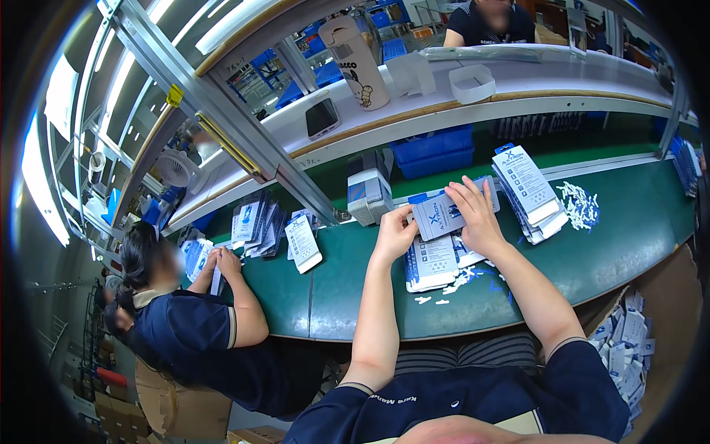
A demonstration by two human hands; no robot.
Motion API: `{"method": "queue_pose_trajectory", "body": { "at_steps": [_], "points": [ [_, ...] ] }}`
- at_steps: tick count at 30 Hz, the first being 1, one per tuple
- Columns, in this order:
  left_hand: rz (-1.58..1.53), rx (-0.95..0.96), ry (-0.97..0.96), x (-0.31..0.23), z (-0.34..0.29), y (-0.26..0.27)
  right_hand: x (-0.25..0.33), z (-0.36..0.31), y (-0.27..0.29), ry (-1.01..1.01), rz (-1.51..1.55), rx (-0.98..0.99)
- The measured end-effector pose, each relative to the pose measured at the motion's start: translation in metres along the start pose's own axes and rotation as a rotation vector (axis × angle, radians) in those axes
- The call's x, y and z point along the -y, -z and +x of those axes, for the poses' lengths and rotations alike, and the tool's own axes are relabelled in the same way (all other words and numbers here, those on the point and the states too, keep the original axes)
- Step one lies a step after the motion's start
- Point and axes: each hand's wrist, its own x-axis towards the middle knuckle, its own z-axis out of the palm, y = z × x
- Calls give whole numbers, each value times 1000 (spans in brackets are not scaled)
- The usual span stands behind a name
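Note:
A flat grey-and-blue retail box (442, 217) is held level above the green bench, in front of me. My left hand (396, 235) pinches its left end between thumb and fingers. Across its right part lies my right hand (477, 216), fingers stretched over the top face and thumb near the lower edge. Beneath the held box, white-and-blue flat boxes (432, 268) lie in a stack, partly hidden by it. Small white and blue scraps (464, 280) are scattered beside that stack. To the right of my right hand stands a taller stack of similar boxes (526, 185).
A heap of white scraps (579, 207) lies at the right. Behind are a wrapped bundle (370, 189) and a blue bin (433, 152). A shelf holds a phone (322, 118) and bottle (359, 66). A co-worker (196, 325) sits left; a carton of boxes (629, 344) stands right.

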Motion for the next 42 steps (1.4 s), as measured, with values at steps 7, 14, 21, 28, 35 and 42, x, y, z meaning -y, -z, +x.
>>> {"method": "queue_pose_trajectory", "body": {
  "at_steps": [7, 14, 21, 28, 35, 42],
  "points": [
    [-197, 84, 52, 1, -2, -1, -4, -2, 3, 5, -5, -2],
    [-102, 61, 31, -4, -3, -1, -4, -1, 2, 7, 3, -6],
    [127, 53, 51, 9, 2, 8, -2, -2, 1, 23, -2, -10],
    [-147, 48, 57, 8, 0, 4, -2, -3, 1, -3, 38, -11],
    [-157, 31, 48, 4, 0, 4, -4, -3, 0, -36, 62, -26],
    [21, 31, 108, 2, 2, 6, -4, -3, 0, -78, 53, -43]
  ]
}}
